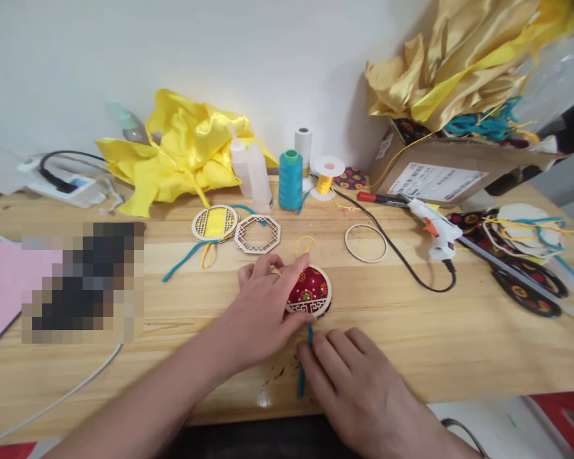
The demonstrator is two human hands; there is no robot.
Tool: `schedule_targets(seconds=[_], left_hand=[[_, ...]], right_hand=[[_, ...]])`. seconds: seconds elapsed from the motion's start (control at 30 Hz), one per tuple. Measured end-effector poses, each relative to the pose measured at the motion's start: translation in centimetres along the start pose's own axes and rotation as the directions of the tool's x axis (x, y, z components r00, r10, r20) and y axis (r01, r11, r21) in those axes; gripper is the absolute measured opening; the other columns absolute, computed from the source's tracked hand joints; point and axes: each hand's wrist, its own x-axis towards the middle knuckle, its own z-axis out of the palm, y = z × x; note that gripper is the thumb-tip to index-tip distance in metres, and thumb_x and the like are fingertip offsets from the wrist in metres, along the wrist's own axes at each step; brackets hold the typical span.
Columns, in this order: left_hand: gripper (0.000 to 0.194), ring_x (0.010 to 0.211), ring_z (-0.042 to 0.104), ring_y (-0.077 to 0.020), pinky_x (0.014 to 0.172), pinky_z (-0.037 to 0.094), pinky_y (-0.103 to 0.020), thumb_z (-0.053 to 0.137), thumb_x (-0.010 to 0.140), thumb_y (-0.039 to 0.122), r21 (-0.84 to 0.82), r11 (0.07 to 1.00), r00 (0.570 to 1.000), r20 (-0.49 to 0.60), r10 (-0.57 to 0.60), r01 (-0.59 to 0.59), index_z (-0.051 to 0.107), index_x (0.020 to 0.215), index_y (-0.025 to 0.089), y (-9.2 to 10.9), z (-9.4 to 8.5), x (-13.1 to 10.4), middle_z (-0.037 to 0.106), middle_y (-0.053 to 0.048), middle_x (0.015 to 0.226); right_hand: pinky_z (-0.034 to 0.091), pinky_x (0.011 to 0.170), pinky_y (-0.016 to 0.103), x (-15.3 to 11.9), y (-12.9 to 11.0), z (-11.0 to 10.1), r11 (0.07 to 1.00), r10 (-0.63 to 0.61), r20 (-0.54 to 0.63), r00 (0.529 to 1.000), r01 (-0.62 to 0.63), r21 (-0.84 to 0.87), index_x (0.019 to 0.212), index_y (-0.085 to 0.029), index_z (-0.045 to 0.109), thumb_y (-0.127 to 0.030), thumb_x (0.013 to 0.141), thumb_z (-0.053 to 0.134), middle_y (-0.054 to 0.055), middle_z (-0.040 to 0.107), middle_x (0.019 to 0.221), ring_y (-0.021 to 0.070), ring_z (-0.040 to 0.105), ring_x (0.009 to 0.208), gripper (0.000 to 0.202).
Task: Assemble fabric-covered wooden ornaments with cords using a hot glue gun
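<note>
A round ornament (310, 287) with red patterned fabric and a pale wooden rim and lattice lies on the wooden table. My left hand (270, 303) grips it from its left side, fingers over the top edge and thumb at the bottom edge. A yellow loop (305, 245) sticks out above it. From its lower edge a teal cord (301, 377) hangs toward me. My right hand (347, 376) is closed at this cord, with the fingertips pressed near it just below the ornament.
Behind the hands are a yellow-filled round frame (215, 223), an octagonal frame (257, 234), a teal thread spool (291, 182) and white bottles (253, 172). To the right are a thin ring (366, 243), a glue gun (435, 229) with its cable, scissors (529, 287) and a carton (430, 169).
</note>
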Motion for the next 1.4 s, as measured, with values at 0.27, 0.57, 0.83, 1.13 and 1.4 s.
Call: schedule_targets(seconds=[0.27,0.57,0.83,1.13,1.4], left_hand=[[0.065,0.117,0.033,-0.0314,0.093,0.024,-0.049,0.055,0.085,0.041,0.001,1.0,1.0,-0.006,0.015,-0.015,0.031,0.14,0.018,-0.1,0.2,-0.1,0.064,-0.01,0.118],[0.066,0.116,0.035,-0.0321,0.09,0.025,-0.05,0.056,0.084,0.045,0.011,1.0,1.0,-0.026,-0.001,0.001,0.031,0.14,0.02,0.0,0.4,-0.3,0.061,-0.011,0.124],[0.067,0.115,0.037,-0.0324,0.091,0.028,-0.051,0.059,0.083,0.042,-0.007,1.0,0.999,-0.031,0.009,-0.009,0.032,0.14,0.02,-0.1,0.4,-0.1,0.061,-0.01,0.123],[0.06,0.132,0.032,-0.0308,0.105,0.027,-0.051,0.051,0.088,0.037,-0.044,0.999,0.979,-0.206,0.004,-0.013,0.029,0.141,0.02,-0.2,-1.4,-0.5,0.037,-0.011,0.148],[0.045,0.123,0.042,-0.0304,0.102,0.036,-0.049,0.05,0.087,0.036,-0.019,0.984,0.959,-0.224,-0.175,0.176,0.05,0.125,0.012,-1.4,-2.1,-0.1,0.05,-0.014,0.133]], right_hand=[[0.039,0.057,0.034,0.5,0.5,0.4,0.998,-0.01,-0.003,1.0,0.01,0.061,0.09,-0.013,0.059,-0.008,0.079,0.049,0.01,0.063,0.09,0.0227,0.053,0.074,0.016],[0.044,0.062,0.034,0.3,1.1,0.8,0.986,-0.038,0.048,0.998,0.029,0.164,0.089,-0.012,0.058,-0.004,0.079,0.049,0.008,0.059,0.081,0.0217,0.052,0.072,0.015],[0.048,0.07,0.033,0.1,1.0,0.1,0.951,-0.082,0.082,0.993,0.054,0.304,0.092,-0.014,0.06,-0.007,0.082,0.051,0.008,0.064,0.087,0.021,0.056,0.079,0.015],[0.048,0.077,0.032,2.8,7.8,-2.9,0.752,0.43,0.187,0.883,-0.465,0.467,0.095,-0.018,0.063,-0.007,0.086,0.041,0.006,0.067,0.093,0.0183,0.061,0.086,0.026],[0.044,0.066,0.03,6.4,10.7,-2.2,0.683,0.407,0.39,0.826,-0.559,0.471,0.082,-0.018,0.071,-0.024,0.086,0.048,0.006,0.071,0.081,0.0188,0.063,0.074,0.024]])
